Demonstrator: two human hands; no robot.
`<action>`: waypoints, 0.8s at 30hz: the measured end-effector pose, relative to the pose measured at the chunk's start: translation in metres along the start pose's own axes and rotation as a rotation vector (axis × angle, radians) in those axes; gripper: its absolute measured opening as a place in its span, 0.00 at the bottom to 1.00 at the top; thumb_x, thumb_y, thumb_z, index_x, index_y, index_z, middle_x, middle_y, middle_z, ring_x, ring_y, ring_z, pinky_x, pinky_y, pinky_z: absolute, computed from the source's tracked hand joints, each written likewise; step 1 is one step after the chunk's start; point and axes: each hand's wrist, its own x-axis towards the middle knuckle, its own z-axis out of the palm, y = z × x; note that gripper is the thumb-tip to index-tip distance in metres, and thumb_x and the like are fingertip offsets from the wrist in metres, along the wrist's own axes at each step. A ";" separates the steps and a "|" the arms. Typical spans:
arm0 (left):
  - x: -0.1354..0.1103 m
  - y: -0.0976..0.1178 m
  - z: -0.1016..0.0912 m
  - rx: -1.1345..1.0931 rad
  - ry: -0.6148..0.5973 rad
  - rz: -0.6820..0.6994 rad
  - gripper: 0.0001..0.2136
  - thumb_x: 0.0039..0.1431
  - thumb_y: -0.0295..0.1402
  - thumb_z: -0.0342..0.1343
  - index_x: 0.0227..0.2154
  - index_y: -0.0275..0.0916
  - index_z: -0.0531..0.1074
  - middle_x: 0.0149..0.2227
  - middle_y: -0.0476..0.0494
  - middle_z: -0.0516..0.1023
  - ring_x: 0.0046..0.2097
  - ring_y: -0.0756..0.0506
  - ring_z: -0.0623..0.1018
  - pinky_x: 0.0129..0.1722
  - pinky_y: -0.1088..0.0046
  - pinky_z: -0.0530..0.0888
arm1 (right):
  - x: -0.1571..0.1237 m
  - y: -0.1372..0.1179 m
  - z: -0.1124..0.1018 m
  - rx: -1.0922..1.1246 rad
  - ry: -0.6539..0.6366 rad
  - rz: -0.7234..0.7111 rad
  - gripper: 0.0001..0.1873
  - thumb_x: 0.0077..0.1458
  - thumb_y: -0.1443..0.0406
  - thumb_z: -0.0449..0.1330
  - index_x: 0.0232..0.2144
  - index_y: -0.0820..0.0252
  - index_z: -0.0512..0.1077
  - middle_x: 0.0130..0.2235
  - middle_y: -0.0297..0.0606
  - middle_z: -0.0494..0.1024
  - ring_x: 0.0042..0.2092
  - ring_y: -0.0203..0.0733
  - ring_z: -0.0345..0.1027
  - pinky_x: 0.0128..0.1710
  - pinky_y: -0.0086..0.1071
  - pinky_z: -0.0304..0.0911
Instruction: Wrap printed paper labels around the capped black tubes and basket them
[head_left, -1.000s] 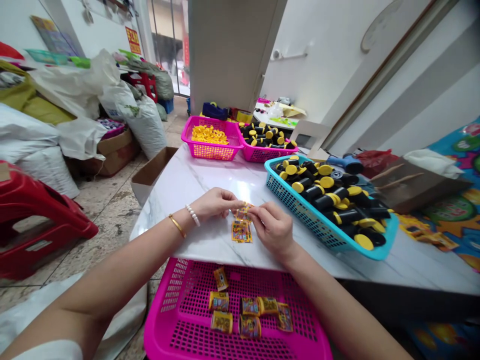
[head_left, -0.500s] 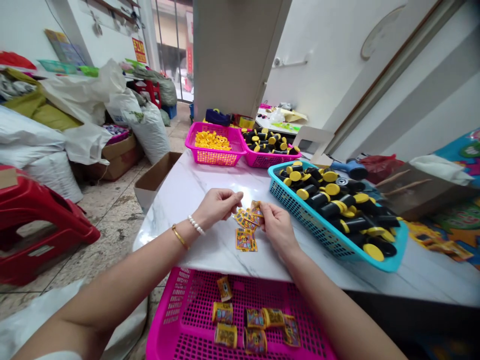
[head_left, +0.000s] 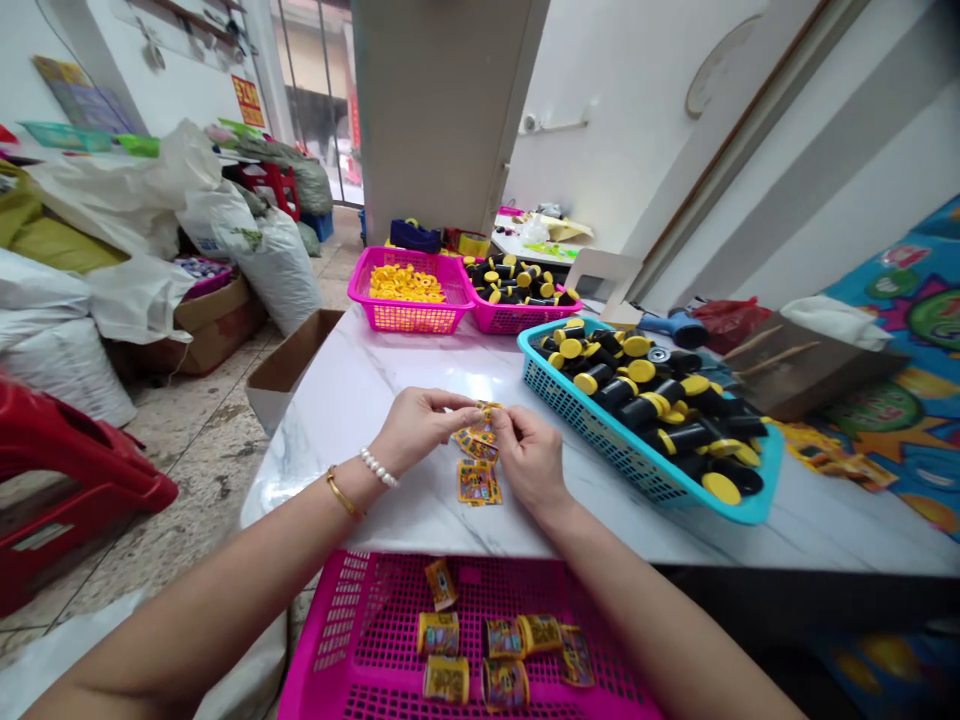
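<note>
My left hand, with a pearl bracelet and a gold bangle on its wrist, pinches one side of a small yellow printed label. The thumb and forefinger of my right hand close on the label's other side, so the fingers partly hide it. Just below lie more flat labels in a loose pile on the marbled white table. To the right, a blue basket is heaped with black tubs with yellow lids.
Below the table edge, a pink basket holds several label-wrapped tubs. Farther back are a pink basket of yellow rings and another pink basket of black tubs. A cardboard box and a red stool stand to the left.
My left hand has come over to the label, which only my right hand held before. Both hands now meet on it. The whole view has shifted slightly.
</note>
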 end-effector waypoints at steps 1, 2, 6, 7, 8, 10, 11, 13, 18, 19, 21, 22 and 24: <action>0.001 -0.001 0.000 -0.035 -0.028 -0.036 0.14 0.46 0.39 0.66 0.34 0.36 0.80 0.15 0.53 0.66 0.19 0.54 0.61 0.18 0.78 0.57 | 0.000 0.000 0.000 -0.001 0.003 -0.016 0.18 0.62 0.58 0.51 0.24 0.59 0.70 0.24 0.34 0.70 0.28 0.37 0.62 0.29 0.30 0.55; 0.002 -0.002 -0.001 -0.073 -0.061 -0.072 0.15 0.46 0.41 0.66 0.34 0.35 0.80 0.15 0.54 0.65 0.19 0.55 0.60 0.18 0.78 0.55 | -0.001 -0.001 0.001 0.000 0.002 -0.029 0.18 0.63 0.59 0.52 0.24 0.59 0.70 0.25 0.35 0.71 0.29 0.37 0.63 0.29 0.30 0.55; 0.006 -0.010 -0.002 -0.180 -0.144 -0.173 0.20 0.43 0.43 0.68 0.34 0.32 0.79 0.15 0.55 0.64 0.17 0.56 0.57 0.17 0.77 0.48 | -0.004 -0.004 0.007 0.011 -0.004 -0.059 0.18 0.63 0.60 0.52 0.23 0.59 0.70 0.25 0.36 0.72 0.29 0.37 0.64 0.30 0.30 0.56; 0.007 -0.011 -0.002 -0.192 -0.154 -0.188 0.20 0.42 0.43 0.68 0.33 0.32 0.78 0.15 0.54 0.64 0.17 0.56 0.56 0.17 0.77 0.47 | -0.005 -0.005 0.008 0.016 -0.007 -0.063 0.18 0.63 0.61 0.52 0.23 0.59 0.70 0.25 0.36 0.72 0.29 0.37 0.64 0.30 0.30 0.56; 0.008 -0.012 -0.002 -0.207 -0.161 -0.197 0.19 0.42 0.43 0.68 0.32 0.31 0.78 0.16 0.53 0.66 0.17 0.57 0.56 0.16 0.77 0.47 | -0.005 -0.006 0.008 0.019 -0.017 -0.067 0.18 0.63 0.61 0.51 0.23 0.59 0.71 0.25 0.35 0.72 0.28 0.36 0.64 0.30 0.30 0.56; 0.009 -0.012 -0.003 -0.248 -0.153 -0.196 0.18 0.40 0.41 0.69 0.29 0.32 0.76 0.19 0.51 0.70 0.17 0.57 0.57 0.16 0.78 0.47 | -0.003 -0.008 0.003 0.005 -0.055 -0.088 0.19 0.64 0.60 0.51 0.25 0.59 0.72 0.24 0.35 0.73 0.27 0.36 0.65 0.29 0.30 0.57; 0.009 -0.012 -0.003 -0.274 -0.138 -0.191 0.17 0.40 0.41 0.69 0.27 0.33 0.75 0.20 0.50 0.72 0.17 0.57 0.58 0.16 0.78 0.47 | -0.001 -0.008 -0.005 -0.023 -0.072 -0.114 0.19 0.64 0.60 0.50 0.26 0.59 0.73 0.25 0.35 0.74 0.28 0.36 0.65 0.30 0.30 0.57; 0.009 -0.011 -0.004 -0.312 -0.104 -0.190 0.15 0.42 0.40 0.68 0.26 0.35 0.71 0.24 0.48 0.75 0.17 0.57 0.61 0.16 0.79 0.47 | 0.008 -0.006 -0.028 -0.161 -0.043 -0.189 0.18 0.64 0.59 0.51 0.29 0.59 0.75 0.29 0.38 0.76 0.33 0.39 0.68 0.34 0.31 0.60; 0.008 -0.009 -0.005 -0.343 -0.165 -0.172 0.10 0.47 0.36 0.65 0.29 0.37 0.72 0.27 0.48 0.76 0.17 0.57 0.63 0.16 0.79 0.47 | 0.040 0.019 -0.103 -0.884 0.243 -0.177 0.20 0.57 0.52 0.57 0.37 0.65 0.76 0.37 0.51 0.74 0.42 0.54 0.62 0.41 0.44 0.58; 0.008 -0.009 -0.005 -0.345 -0.188 -0.173 0.10 0.47 0.35 0.65 0.30 0.36 0.74 0.26 0.48 0.76 0.17 0.57 0.63 0.16 0.79 0.48 | 0.043 0.025 -0.113 -0.975 0.224 -0.156 0.21 0.56 0.52 0.57 0.34 0.65 0.77 0.36 0.53 0.73 0.41 0.55 0.62 0.40 0.44 0.57; 0.008 -0.009 -0.005 -0.348 -0.216 -0.185 0.08 0.49 0.34 0.64 0.31 0.36 0.75 0.26 0.47 0.76 0.17 0.57 0.62 0.17 0.79 0.48 | 0.046 0.034 -0.124 -1.048 0.166 -0.148 0.21 0.55 0.51 0.58 0.32 0.65 0.76 0.35 0.52 0.72 0.40 0.54 0.61 0.39 0.44 0.57; 0.008 -0.009 -0.005 -0.352 -0.222 -0.192 0.08 0.49 0.34 0.64 0.31 0.36 0.76 0.27 0.46 0.77 0.17 0.57 0.62 0.17 0.78 0.47 | 0.044 0.036 -0.126 -1.043 0.149 -0.154 0.20 0.54 0.51 0.60 0.33 0.64 0.75 0.36 0.51 0.72 0.39 0.53 0.61 0.40 0.43 0.57; 0.009 -0.010 -0.005 -0.364 -0.221 -0.205 0.07 0.50 0.34 0.64 0.29 0.36 0.75 0.27 0.45 0.77 0.17 0.58 0.61 0.17 0.79 0.46 | 0.039 0.036 -0.123 -0.997 0.145 -0.170 0.18 0.52 0.54 0.62 0.36 0.63 0.73 0.38 0.49 0.72 0.41 0.52 0.62 0.41 0.43 0.59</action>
